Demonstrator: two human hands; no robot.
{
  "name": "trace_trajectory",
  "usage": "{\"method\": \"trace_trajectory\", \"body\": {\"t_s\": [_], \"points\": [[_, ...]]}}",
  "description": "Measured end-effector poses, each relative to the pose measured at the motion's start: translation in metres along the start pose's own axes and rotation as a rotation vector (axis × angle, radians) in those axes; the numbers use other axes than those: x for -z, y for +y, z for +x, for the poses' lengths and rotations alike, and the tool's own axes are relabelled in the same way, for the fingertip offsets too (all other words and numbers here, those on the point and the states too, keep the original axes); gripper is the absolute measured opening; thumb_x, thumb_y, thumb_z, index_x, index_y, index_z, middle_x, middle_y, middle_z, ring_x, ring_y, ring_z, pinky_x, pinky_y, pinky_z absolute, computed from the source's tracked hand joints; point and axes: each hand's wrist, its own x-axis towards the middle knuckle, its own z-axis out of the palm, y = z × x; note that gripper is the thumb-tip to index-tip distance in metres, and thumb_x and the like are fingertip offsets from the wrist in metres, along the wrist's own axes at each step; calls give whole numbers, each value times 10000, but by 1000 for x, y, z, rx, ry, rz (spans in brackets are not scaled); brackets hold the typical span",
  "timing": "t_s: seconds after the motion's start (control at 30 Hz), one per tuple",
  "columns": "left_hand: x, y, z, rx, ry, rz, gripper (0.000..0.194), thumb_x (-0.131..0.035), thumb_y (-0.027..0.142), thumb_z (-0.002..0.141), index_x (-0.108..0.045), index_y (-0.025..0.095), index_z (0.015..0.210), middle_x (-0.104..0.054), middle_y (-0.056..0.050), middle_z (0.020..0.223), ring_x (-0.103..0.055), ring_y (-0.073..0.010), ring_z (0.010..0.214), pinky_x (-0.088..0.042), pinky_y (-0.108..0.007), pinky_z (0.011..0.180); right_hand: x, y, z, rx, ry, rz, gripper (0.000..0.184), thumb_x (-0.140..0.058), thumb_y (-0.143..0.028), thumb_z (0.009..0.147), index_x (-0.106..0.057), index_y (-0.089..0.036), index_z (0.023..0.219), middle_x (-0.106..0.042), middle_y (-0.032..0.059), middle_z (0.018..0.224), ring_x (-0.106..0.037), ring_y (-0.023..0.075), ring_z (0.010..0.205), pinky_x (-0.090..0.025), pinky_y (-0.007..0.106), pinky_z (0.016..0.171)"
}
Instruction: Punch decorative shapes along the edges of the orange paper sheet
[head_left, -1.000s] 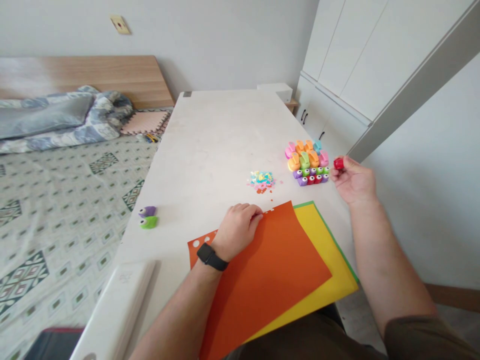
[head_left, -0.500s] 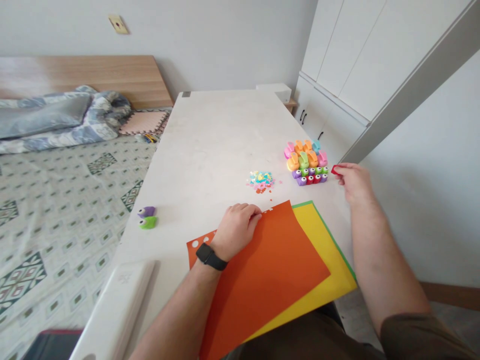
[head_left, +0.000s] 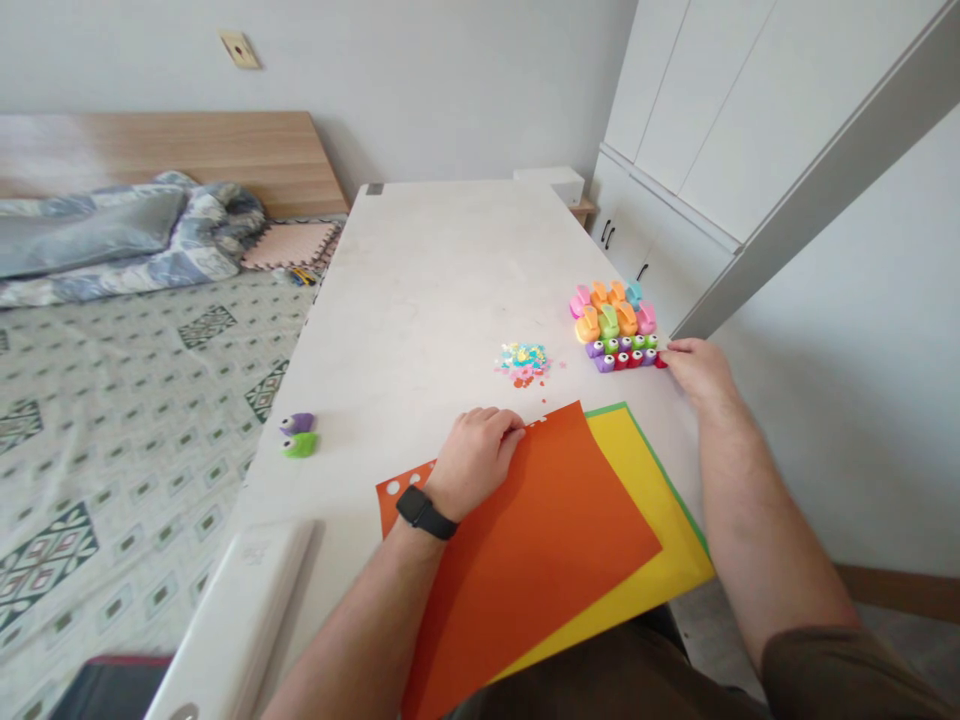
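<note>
Our right hand [head_left: 696, 370] pinches a red punch [head_left: 661, 361]
Best aligned with the leftward punch row [head_left: 622, 360]; our left hand [head_left: 478, 455], grip unclear, rests on orange paper [head_left: 544, 540].

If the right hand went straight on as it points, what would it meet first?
Past the red punch at its fingers, probably the neighbouring purple punch; any gap is hard to judge.

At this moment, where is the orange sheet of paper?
In the head view, the orange sheet is at lower centre, partly covering the yellow sheet on its right, with the left hand over its far edge.
</note>
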Motion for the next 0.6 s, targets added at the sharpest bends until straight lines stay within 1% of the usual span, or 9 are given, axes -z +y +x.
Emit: {"method": "trace_trajectory", "body": {"t_s": [0.13,0.23,0.33,0.43,0.5,0.6], "points": [[-1,-1,1,-4,5,-3,159,-530,233,1018,-684,210,985,-732,-50,959,-662,-217,919,-490,-371,880,0,-3,-5,5,-16,16,312,-737,-321,703,-811,-186,974,-758,75,799,-687,270,796,-506,344,711],[-1,0,1,-3,6,-14,164,-528,239,1020,-684,206,983,-733,-53,961,-662,-218,923,-490,-371,886,1,-6,-8,11,-19,28,280,-711,-353,739,-800,-189,948,-739,72,754,-680,267,776,-505,349,705],[-1,0,0,3,3,-27,159,-533,239,1018,-685,205,983,-737,-51,967,-662,-217,923,-491,-373,888,1,-9,-9,7,31,-9,305,-699,-420,768,-788,-191,949,-745,93,805,-680,275,811,-514,370,747],[0,1,0,11,0,-22,153,-541,233,1011,-687,203,978,-739,-48,962,-663,-216,916,-494,-372,885,1,-10,-8,4,123,-55,374,-670,-471,800,-766,-184,1019,-753,119,937,-679,289,883,-515,417,822],[0,1,0,15,-6,-9,166,-538,237,1013,-694,200,973,-740,-51,957,-667,-216,913,-497,-370,887,0,-10,-7,9,197,-38,381,-662,-461,813,-746,-177,1054,-747,123,990,-674,286,907,-512,434,855],[1,1,-1,16,-13,7,180,-534,248,1014,-706,200,987,-747,-59,975,-674,-218,921,-503,-368,894,0,-11,-9,20,302,5,368,-633,-403,849,-700,-165,1121,-732,131,1039,-656,277,947,-494,442,908]]}}
